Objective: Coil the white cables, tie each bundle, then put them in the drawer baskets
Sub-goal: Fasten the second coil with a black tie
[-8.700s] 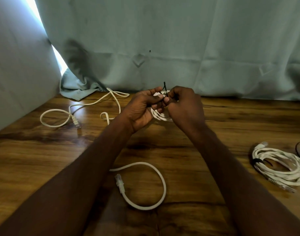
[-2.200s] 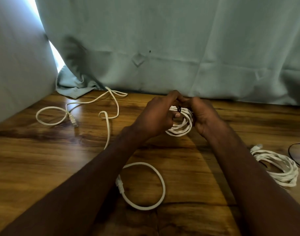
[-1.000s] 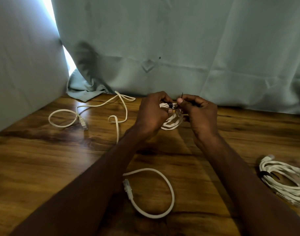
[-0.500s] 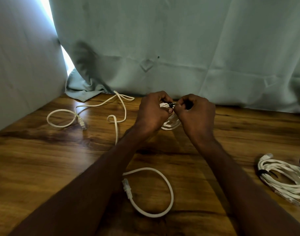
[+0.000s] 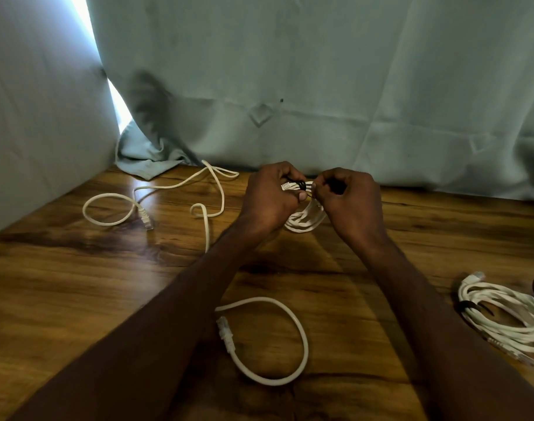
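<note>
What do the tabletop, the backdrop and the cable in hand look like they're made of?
Tabletop: wood or wood-look laminate, semi-gloss; dark grain streaks and soft window glare, real or printed unclear. Backdrop curtain: woven fabric, matte pale green; folds, seams and creases. Coiled cable: smooth white plastic jacket, probably PVC, holding even bends. Black tie: thin and dark, material unclear.

Your left hand [image 5: 270, 202] and right hand [image 5: 349, 202] are bare, no gloves, rings or watch, forearms unsleeved.
</note>
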